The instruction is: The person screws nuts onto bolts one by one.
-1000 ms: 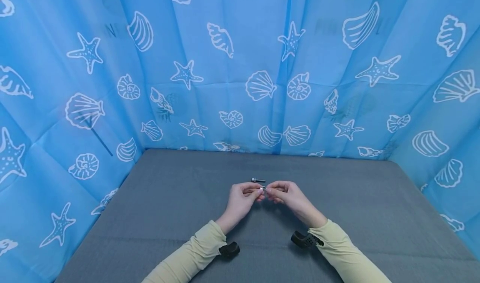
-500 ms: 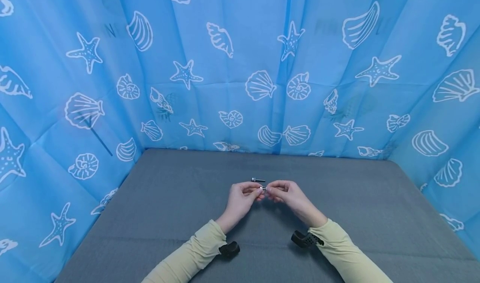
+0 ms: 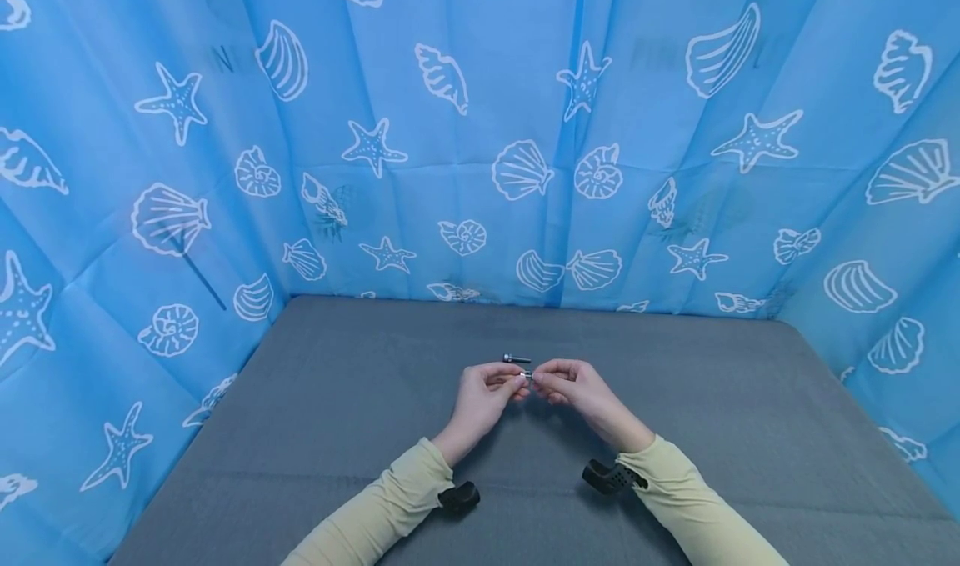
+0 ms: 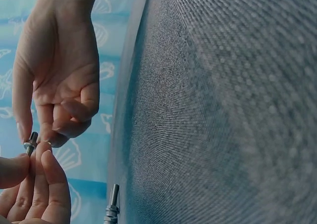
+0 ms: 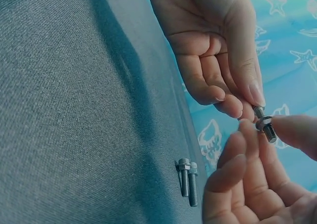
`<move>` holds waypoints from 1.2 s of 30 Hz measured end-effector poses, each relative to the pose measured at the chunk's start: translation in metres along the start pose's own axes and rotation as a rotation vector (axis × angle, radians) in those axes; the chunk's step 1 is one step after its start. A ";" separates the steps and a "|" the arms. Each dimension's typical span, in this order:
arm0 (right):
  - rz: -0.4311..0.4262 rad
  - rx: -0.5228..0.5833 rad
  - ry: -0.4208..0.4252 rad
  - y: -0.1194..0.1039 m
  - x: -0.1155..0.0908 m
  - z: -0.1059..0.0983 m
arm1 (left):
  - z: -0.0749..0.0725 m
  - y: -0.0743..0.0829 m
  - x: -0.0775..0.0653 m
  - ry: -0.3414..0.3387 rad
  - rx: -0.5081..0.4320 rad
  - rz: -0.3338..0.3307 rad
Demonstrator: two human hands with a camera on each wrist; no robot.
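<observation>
My left hand (image 3: 483, 395) pinches one end of a small silver bolt (image 5: 270, 134) between thumb and fingertips. Around the bolt's shank sits a metal nut (image 5: 264, 123), with a threaded end standing out past it. From the other side my right hand (image 3: 577, 391) pinches at the nut, its thumb and fingertips right on it. The hands meet above the table, fingertip to fingertip. Fingers hide the bolt's left-hand end. Just beyond the hands, two more bolts lie side by side on the cloth, a shorter bolt (image 5: 184, 177) and a longer bolt (image 5: 193, 187).
A grey cloth-covered table (image 3: 360, 366) spreads under both arms. Blue curtains (image 3: 480, 149) printed with white shells and starfish hang behind it and at both sides. A dark wrist mount (image 3: 459, 499) sits at the left cuff, another wrist mount (image 3: 611, 478) at the right.
</observation>
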State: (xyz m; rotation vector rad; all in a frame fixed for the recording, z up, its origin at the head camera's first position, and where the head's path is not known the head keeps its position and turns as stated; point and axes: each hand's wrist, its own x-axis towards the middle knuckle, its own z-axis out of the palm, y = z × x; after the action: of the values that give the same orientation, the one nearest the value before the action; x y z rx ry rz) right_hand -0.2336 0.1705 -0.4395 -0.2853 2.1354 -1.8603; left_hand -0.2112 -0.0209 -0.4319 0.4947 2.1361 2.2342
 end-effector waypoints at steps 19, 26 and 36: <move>-0.017 0.013 0.001 0.005 0.003 0.003 | 0.000 0.000 0.000 0.013 -0.029 0.015; -0.058 0.020 0.014 0.004 0.003 0.001 | 0.000 0.001 0.001 0.019 -0.031 0.002; -0.019 0.057 0.010 0.001 0.002 0.002 | 0.000 0.002 0.001 0.019 -0.027 -0.001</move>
State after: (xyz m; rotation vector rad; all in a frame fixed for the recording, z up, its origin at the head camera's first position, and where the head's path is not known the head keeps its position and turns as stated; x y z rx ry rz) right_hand -0.2349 0.1682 -0.4414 -0.2852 2.0886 -1.9331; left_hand -0.2118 -0.0205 -0.4298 0.4735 2.1106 2.2734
